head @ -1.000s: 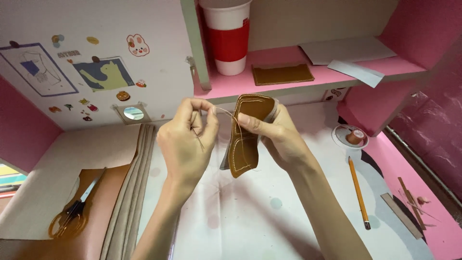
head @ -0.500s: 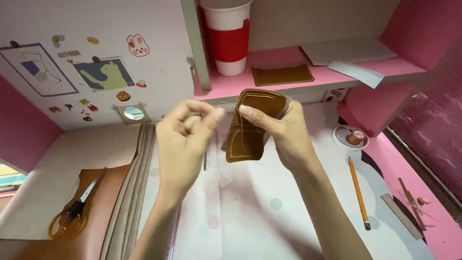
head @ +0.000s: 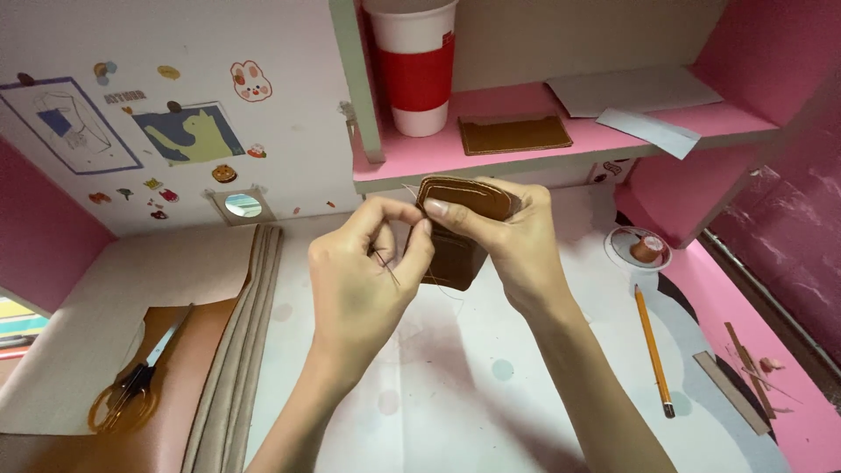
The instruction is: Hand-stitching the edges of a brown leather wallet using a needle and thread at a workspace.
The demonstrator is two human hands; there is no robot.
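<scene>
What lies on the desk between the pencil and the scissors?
In the head view, between the pencil and the scissors lie a folded beige fabric strip and white paper, with both forearms above them.

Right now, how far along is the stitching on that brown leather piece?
Done: pale stitching runs along the top edge of the brown leather piece. In hand: the right hand grips the piece while the left hand pinches a needle with thread beside it. Left: the lower edges are hidden, so I cannot tell how much remains. The scissors lie untouched.
</scene>
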